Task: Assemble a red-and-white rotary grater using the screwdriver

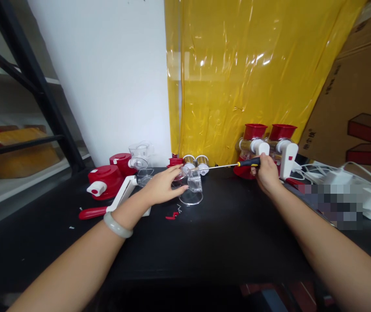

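Clear housing (195, 185) at far middle of worktop (224, 242); my left grip (161, 186) clamped around its left side, thumb nearer. Likely light, stiff, slick, could crack; rounded body looks best hold. My right grip (268, 174) clamped on screwdriver (248, 163), shaft pointing left to housing; tip contact unclear. Metal drums (189, 161) crowd far side. Small metallic bits (179, 209), red pieces (172, 216) lie near side, easily knocked. Red bases (107, 182) left, assembled grinders (255, 131) right.
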A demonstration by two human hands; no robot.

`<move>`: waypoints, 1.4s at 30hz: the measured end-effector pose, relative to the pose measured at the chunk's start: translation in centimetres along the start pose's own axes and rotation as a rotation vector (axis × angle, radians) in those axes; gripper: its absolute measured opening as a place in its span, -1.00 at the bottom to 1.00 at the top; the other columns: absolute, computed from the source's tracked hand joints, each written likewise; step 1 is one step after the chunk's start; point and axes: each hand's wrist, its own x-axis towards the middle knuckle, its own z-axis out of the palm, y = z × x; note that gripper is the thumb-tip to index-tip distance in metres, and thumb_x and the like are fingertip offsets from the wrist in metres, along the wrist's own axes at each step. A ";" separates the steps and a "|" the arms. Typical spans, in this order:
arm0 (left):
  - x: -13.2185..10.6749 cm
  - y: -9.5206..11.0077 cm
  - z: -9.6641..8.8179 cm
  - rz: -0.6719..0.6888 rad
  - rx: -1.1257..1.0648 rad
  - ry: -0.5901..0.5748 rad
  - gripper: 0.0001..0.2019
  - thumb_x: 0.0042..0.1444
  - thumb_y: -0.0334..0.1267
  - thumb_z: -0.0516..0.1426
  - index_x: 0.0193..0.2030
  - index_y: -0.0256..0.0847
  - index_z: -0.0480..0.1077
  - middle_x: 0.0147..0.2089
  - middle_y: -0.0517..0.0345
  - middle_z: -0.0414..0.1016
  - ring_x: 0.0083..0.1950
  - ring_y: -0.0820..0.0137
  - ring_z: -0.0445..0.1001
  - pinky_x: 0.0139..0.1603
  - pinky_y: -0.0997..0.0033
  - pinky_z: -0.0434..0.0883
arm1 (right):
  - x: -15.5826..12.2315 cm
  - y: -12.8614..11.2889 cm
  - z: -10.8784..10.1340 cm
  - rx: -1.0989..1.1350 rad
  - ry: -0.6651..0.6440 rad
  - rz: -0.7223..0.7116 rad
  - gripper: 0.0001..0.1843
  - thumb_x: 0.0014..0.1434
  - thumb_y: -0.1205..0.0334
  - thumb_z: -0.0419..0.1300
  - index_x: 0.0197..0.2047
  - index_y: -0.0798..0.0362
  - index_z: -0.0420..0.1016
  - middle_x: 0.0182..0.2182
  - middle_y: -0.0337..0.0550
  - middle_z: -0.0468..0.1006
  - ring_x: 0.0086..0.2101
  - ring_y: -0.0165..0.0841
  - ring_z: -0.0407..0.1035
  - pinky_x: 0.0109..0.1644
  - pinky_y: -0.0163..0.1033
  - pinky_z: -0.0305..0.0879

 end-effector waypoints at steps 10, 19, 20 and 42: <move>0.0 -0.1 0.0 0.007 -0.001 0.003 -0.56 0.22 0.06 0.14 0.11 -0.19 0.40 0.37 -0.14 0.32 0.30 0.05 0.41 0.25 0.02 0.42 | -0.2 -0.3 -0.2 -0.044 0.002 -0.027 -0.47 0.11 -0.35 0.19 -0.33 0.01 0.35 -0.72 -0.39 0.31 -0.75 -0.51 0.19 -0.74 -0.41 0.06; 0.0 0.2 -0.1 -0.015 -0.006 -0.003 -0.56 0.22 0.06 0.14 0.12 -0.17 0.40 0.38 -0.12 0.31 0.29 0.04 0.41 0.24 0.02 0.42 | -0.1 -1.2 0.1 0.107 0.055 0.156 -0.56 0.19 -0.19 0.07 -0.35 0.03 0.43 -0.65 -0.29 0.41 -0.73 -0.46 0.28 -0.72 -0.36 0.21; 0.0 0.2 -0.1 -0.016 -0.003 -0.005 -0.56 0.22 0.06 0.14 0.11 -0.17 0.40 0.38 -0.12 0.31 0.29 0.05 0.41 0.24 0.03 0.42 | -0.1 -1.3 0.1 0.138 0.042 0.161 -0.59 0.18 -0.15 0.07 -0.35 0.03 0.45 -0.62 -0.28 0.44 -0.72 -0.46 0.30 -0.71 -0.36 0.24; 0.0 0.1 0.0 -0.008 -0.020 0.004 -0.57 0.22 0.07 0.13 0.10 -0.15 0.40 0.36 -0.12 0.32 0.28 0.05 0.42 0.22 0.02 0.43 | -0.3 -1.1 -0.2 0.154 -0.032 0.089 -0.58 0.13 -0.08 -0.05 -0.29 0.01 0.49 -0.57 -0.20 0.47 -0.59 -0.32 0.45 -0.61 -0.28 0.31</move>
